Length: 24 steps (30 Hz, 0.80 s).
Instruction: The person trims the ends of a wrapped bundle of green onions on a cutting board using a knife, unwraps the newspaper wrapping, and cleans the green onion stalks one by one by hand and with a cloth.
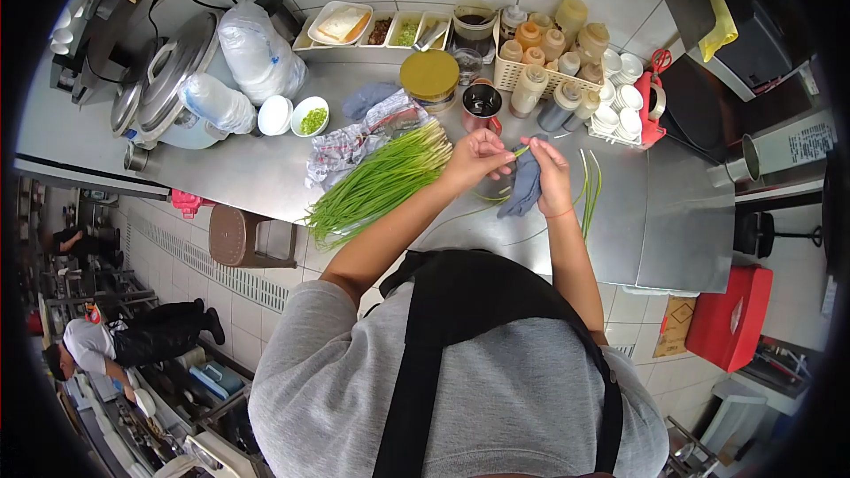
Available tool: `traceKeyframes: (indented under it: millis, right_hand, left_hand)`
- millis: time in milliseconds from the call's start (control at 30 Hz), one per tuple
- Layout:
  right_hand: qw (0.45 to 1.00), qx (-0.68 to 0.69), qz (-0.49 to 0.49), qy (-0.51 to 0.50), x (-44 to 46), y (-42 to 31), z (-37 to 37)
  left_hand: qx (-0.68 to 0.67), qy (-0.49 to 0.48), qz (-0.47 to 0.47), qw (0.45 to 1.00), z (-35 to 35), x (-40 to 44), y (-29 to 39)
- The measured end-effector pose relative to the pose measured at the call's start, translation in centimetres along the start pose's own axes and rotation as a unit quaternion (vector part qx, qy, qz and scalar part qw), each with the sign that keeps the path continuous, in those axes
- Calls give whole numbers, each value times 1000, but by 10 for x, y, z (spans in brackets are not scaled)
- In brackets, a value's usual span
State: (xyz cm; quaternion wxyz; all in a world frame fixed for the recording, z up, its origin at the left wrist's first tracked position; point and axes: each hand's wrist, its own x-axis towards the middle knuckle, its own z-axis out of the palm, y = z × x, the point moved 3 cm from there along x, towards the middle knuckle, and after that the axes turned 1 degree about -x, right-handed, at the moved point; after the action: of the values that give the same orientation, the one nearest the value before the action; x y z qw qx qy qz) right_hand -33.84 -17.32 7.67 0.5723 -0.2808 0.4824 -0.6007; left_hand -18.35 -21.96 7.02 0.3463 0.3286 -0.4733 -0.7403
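A short green onion [521,151] stretches between my two hands above the steel counter. My left hand [478,161] pinches one end with thumb and fingertips. The fingers of my right hand [552,179] are closed on the other end. A grey-blue cloth [524,188] hangs or lies against my right palm; whether I grip it, I cannot tell. To the left lies a big bunch of green onions [382,179] on crumpled printed wrapping [329,152]. A few loose stalks [591,190] lie right of my right hand.
Behind my hands stand a red mug [494,127], a gold-lidded jar [429,73] and a basket [505,78] of squeeze bottles. A bowl of chopped green onion [310,116] sits at left. A stool [237,236] stands below the counter; another person [97,345] works farther left.
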Motion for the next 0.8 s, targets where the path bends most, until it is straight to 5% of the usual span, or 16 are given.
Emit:
traceKeyframes:
  millis: [167,333,467,567,600,667,700,800]
  right_hand:
    - [999,-16,-35,13,-10,12,13]
    - [994,-68,-85,2,-15,18,10]
    - [958,-193,-177,117,-8,-39,-50]
    - [952,-183,-166,179,-13,-121,-134]
    - [970,-145,-93,173,-21,-146,-160]
    - [971,-203,-54,115,-32,-182,-209]
    - [972,-232,20,16,-28,-189,-235]
    - [895,-431,84,-75,-7,-175,-240]
  left_hand:
    - [-46,32,-6,998,4,-5,4]
    - [46,10,-12,999,4,-3,4]
    - [62,-35,-33,997,-4,-5,6]
    - [89,-46,-43,994,-35,-7,-11]
    - [100,-22,-17,995,-51,-8,-22]
    - [110,2,8,994,-72,-8,-45]
    - [218,17,60,974,-77,-9,-53]
    - [397,16,85,914,-55,-12,-56]
